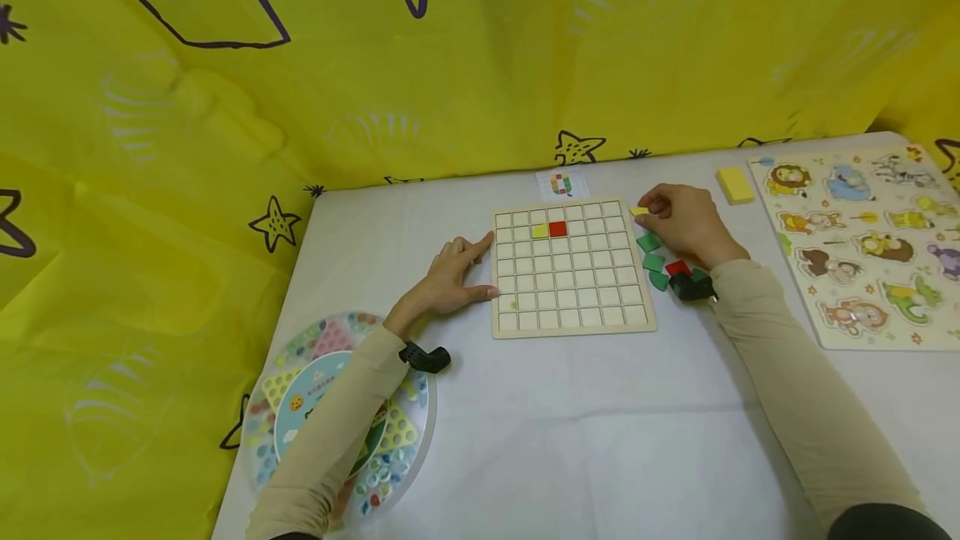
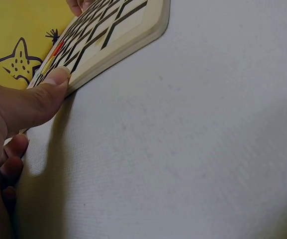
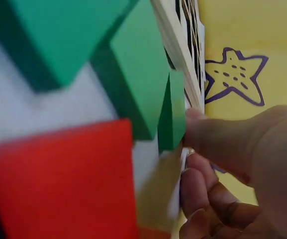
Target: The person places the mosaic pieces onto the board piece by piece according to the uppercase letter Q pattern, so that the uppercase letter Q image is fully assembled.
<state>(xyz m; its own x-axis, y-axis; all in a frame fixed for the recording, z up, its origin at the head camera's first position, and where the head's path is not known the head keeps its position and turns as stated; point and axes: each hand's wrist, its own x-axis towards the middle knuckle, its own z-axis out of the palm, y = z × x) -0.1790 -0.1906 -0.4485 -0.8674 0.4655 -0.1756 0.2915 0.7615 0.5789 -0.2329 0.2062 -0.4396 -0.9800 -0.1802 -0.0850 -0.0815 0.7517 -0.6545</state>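
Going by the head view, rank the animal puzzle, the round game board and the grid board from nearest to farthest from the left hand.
1. Grid board: nearest, its left edge touched by the left hand.
2. Round game board: below and left of that hand.
3. Animal puzzle: farthest, at the right of the table.

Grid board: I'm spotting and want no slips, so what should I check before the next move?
1. Grid board touched at its left edge by the left hand: ok.
2. Loose yellow tile pinched by the right hand: ok.
3. Firmness of that grip: cannot tell.
4. Loose yellow tile over the grid: not ok, beside the right edge.
5. Placed yellow tile and placed red tile side by side: ok.
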